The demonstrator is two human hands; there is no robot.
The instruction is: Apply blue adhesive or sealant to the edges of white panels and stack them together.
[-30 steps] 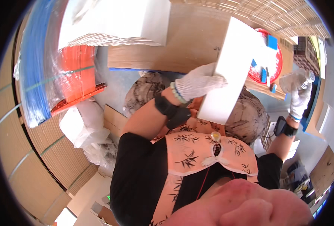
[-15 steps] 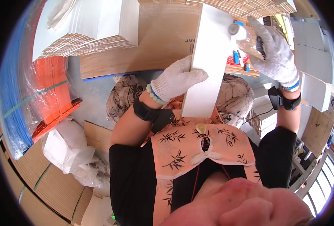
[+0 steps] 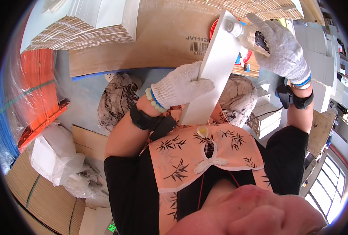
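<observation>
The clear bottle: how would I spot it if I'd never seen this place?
Start at the big brown cardboard near the top, then follow the slanting white board to its upper end. There the gloved right hand holds the clear bottle, see-through with a whitish cap, unlike the opaque board beside it.

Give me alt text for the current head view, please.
The left gloved hand holds a long white board while the right gloved hand holds a clear bottle, its cap near the board's upper end. Beyond lies brown cardboard, with a stack of white panels at upper left.
</observation>
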